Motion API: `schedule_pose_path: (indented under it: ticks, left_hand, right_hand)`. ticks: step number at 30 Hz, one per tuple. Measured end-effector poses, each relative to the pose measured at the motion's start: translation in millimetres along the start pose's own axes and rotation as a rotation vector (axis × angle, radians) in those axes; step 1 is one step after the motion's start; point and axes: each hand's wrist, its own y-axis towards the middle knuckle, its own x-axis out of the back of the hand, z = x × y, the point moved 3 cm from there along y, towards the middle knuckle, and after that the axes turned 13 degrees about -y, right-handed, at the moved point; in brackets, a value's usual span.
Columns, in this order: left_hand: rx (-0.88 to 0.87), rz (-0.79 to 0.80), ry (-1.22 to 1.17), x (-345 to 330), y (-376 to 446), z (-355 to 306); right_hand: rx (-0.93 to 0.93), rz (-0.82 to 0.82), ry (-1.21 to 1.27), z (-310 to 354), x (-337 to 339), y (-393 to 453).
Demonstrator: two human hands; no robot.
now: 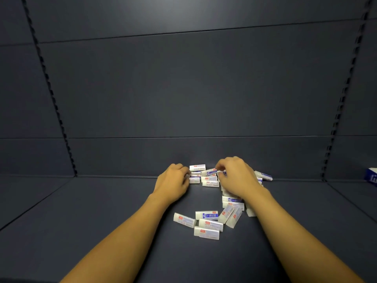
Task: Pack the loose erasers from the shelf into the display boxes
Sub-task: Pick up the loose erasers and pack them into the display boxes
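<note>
Dark shelf (102, 211) surface, dark back panel. Loose erasers (207, 222) in white sleeves with blue and red print lie scattered mid-shelf: a near cluster of about 7, and a far cluster against the back panel. Left hand (173, 183) rests at left edge of far cluster, fingers curled, touching an eraser at its fingertips; grasp cannot be told. Right hand (237, 177) sits over right part of far cluster, fingers curled downward onto erasers; whether it grips one cannot be told. Blue-and-white box (371, 177) at far right edge, partly cut off.
</note>
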Motion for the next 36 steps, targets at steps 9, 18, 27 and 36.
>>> schedule_pose_path:
  ticks: [9,18,27,36]
  left_hand:
    - [-0.065,0.039,-0.027,-7,8,5]
    - [0.079,0.058,-0.148,2,5,3]
    - [0.075,0.098,-0.167,2,2,2]
    - [0.052,0.116,-0.099,-1,3,2]
  right_hand:
    - [0.077,-0.034,-0.095,1,-15,4]
    - [0.097,0.012,-0.176,3,-22,3]
    - [0.097,0.095,-0.172,10,-34,6]
    - [0.088,0.117,-0.172,10,-31,3]
